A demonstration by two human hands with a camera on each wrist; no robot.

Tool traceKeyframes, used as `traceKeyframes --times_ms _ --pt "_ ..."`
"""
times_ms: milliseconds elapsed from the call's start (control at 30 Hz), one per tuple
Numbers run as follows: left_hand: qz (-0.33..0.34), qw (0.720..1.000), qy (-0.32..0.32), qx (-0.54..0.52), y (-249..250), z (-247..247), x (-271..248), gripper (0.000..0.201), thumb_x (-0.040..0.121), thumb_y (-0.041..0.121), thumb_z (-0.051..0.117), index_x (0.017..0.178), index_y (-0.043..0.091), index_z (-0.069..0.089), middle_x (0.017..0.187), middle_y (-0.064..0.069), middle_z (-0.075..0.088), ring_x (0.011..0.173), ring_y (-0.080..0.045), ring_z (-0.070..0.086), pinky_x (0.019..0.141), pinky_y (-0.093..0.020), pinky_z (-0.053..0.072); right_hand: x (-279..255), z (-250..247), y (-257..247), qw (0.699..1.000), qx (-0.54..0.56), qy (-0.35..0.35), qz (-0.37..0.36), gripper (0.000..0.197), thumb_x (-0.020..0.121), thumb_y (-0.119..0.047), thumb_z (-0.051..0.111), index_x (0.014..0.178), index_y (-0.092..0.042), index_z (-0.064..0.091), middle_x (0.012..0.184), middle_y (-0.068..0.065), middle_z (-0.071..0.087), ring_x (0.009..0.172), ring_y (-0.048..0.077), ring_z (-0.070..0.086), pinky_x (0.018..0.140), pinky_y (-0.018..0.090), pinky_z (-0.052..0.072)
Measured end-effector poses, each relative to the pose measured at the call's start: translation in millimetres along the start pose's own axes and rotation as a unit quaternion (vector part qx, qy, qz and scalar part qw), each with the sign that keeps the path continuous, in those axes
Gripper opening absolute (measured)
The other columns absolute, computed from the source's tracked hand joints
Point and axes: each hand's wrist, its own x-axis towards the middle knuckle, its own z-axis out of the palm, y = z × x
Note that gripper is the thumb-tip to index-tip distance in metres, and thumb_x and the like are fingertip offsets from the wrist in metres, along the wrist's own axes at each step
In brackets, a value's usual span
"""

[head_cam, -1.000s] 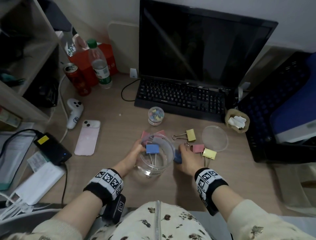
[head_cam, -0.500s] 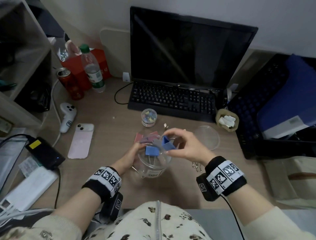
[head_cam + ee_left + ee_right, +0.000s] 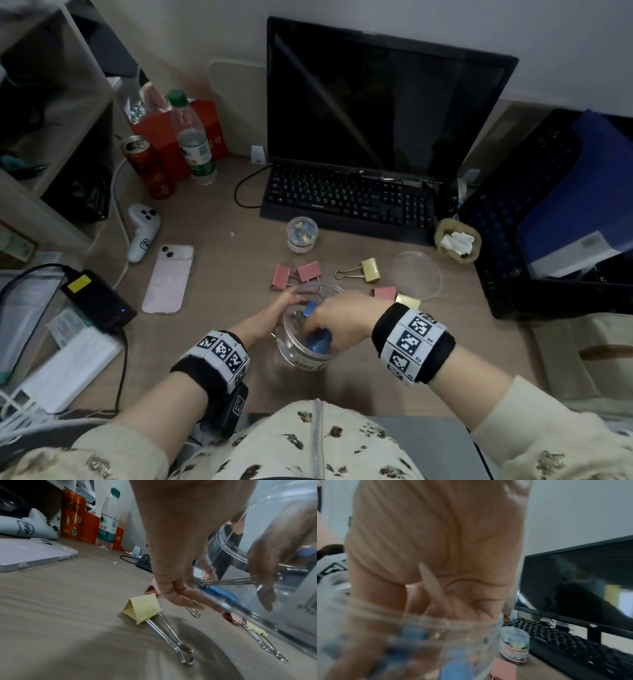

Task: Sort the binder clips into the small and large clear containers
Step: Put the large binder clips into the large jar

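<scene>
Large container (image 3: pixel 301 356) holds blue clips (image 3: pixel 318 341); small container (image 3: pixel 302 234) mixed clips.

The person wore a cream top (image 3: pixel 308 445) with dark floral sprigs and a centre zip. Each wrist carried a black band (image 3: pixel 219 359) — white panels printed with square black codes — and a small black camera unit (image 3: pixel 234 407) hung below the left band.

Dim, soft indoor light. Faint shadows on desk (image 3: pixel 212 308). Wide-angle bending at head-view edges. Right wrist view heavily blurred around jar (image 3: pixel 423 642); left wrist view smeared at bottom, glare on jar wall.
</scene>
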Motion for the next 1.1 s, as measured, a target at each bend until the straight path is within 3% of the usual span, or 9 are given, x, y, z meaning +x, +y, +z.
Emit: traceKeyframes --times_ms 100,233,400,467,567,700,800,1000,1100 --pt "0.022 1.000 0.002 -0.016 1.3 -1.0 0.1 0.036 0.092 0.024 0.042 0.124 0.010 0.050 0.116 -0.002 0.058 0.089 0.009 0.064 0.077 -0.009 0.047 4.2 5.7 -3.9 0.999 -0.020 -0.022 -0.019 0.038 0.090 -0.022 0.054 0.127 -0.032 0.057 0.119 -0.002 0.064 0.105 0.024 0.059 0.075 0.030 0.043" --pt "0.040 0.999 0.001 -0.004 1.2 -1.8 -2.1 0.052 0.077 0.037 0.043 0.123 0.014 0.053 0.116 0.001 0.061 0.098 -0.003 0.064 0.081 -0.011 0.049 7.3 10.3 -2.7 0.999 -0.032 -0.041 -0.011 0.038 0.090 -0.023 0.053 0.125 -0.038 0.058 0.117 -0.003 0.063 0.103 0.025 0.059 0.073 0.031 0.046" --pt "0.069 0.997 0.019 0.010 -2.1 -3.2 5.3 0.072 0.068 0.047 0.050 0.128 0.006 0.050 0.128 -0.010 0.056 0.117 -0.018 0.054 0.095 -0.015 0.044 0.0 1.1 -4.0 0.998 0.011 -0.051 0.022 0.034 0.088 -0.027 0.050 0.118 -0.037 0.063 0.092 -0.003 0.058 0.083 0.020 0.052 0.060 0.026 0.036" --pt "0.069 0.997 0.033 0.009 -3.8 -4.9 9.2 0.072 0.067 0.045 0.052 0.128 0.008 0.049 0.131 -0.013 0.054 0.124 -0.024 0.050 0.099 -0.022 0.042 -4.6 -1.8 -0.7 0.999 0.012 -0.010 0.047 0.032 0.088 -0.029 0.051 0.115 -0.036 0.066 0.090 -0.003 0.059 0.079 0.021 0.052 0.061 0.027 0.040" --pt "0.073 0.996 0.049 0.001 -6.3 -8.9 11.9 0.059 0.069 0.045 0.053 0.123 0.021 0.051 0.132 -0.006 0.055 0.126 -0.021 0.051 0.105 -0.030 0.044 -9.8 -0.2 15.4 0.989 0.029 0.125 0.070 0.027 0.085 -0.025 0.049 0.102 -0.029 0.069 0.096 -0.003 0.069 0.088 0.021 0.061 0.072 0.034 0.051" --pt "0.073 0.995 0.062 -0.009 -14.2 -15.9 19.1 0.060 0.066 0.044 0.054 0.123 0.026 0.051 0.137 -0.011 0.053 0.132 -0.027 0.048 0.113 -0.050 0.035 -13.4 15.5 55.7 0.918 0.125 0.336 0.170 0.015 0.085 -0.016 0.049 0.087 -0.021 0.064 0.088 -0.006 0.064 0.086 0.019 0.059 0.071 0.038 0.050" --pt "0.072 0.995 0.064 -0.023 -18.6 -16.9 24.8 0.062 0.064 0.042 0.056 0.123 0.026 0.050 0.136 -0.010 0.053 0.131 -0.029 0.048 0.112 -0.053 0.035 -12.3 38.2 89.7 0.873 0.188 0.355 0.278 0.016 0.084 -0.015 0.050 0.095 -0.019 0.060 0.097 -0.003 0.061 0.092 0.022 0.058 0.076 0.042 0.050" --pt "0.042 0.997 0.059 -0.040 -22.6 -20.9 31.8 0.067 0.057 0.041 0.054 0.122 0.026 0.049 0.131 -0.002 0.055 0.126 -0.023 0.050 0.107 -0.041 0.040 -1.5 80.4 116.4 0.871 0.178 0.229 0.396 0.039 0.086 -0.028 0.053 0.124 -0.022 0.052 0.126 0.002 0.051 0.115 0.028 0.051 0.086 0.039 0.047" --pt "0.038 0.996 0.058 -0.063 -20.1 -20.4 32.9 0.070 0.062 0.032 0.053 0.130 0.017 0.045 0.128 -0.006 0.056 0.113 -0.017 0.056 0.086 -0.021 0.049 4.9 93.4 120.3 0.866 0.151 0.225 0.421 0.046 0.084 -0.036 0.056 0.128 -0.022 0.046 0.133 0.002 0.044 0.115 0.030 0.050 0.084 0.040 0.047"
